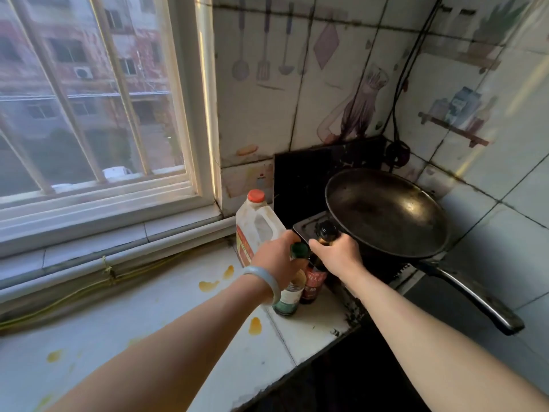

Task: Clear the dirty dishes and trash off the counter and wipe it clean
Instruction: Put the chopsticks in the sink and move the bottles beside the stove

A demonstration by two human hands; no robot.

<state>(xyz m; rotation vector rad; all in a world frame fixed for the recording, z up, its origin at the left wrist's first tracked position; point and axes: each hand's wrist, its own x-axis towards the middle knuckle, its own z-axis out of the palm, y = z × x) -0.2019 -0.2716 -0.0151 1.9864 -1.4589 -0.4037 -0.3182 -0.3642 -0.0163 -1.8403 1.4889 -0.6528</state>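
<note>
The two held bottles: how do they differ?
The left bottle has a green cap and pale label; the right bottle has a black cap and red label. The left bottle's glass looks greenish, the right bottle's dark. Both are slim and gripped at the neck.

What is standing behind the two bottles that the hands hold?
A white jug with an orange cap, behind the green-capped bottle. The left hand hides the jug's lower right part. Behind the dark bottle, the right hand covers the view.
</note>
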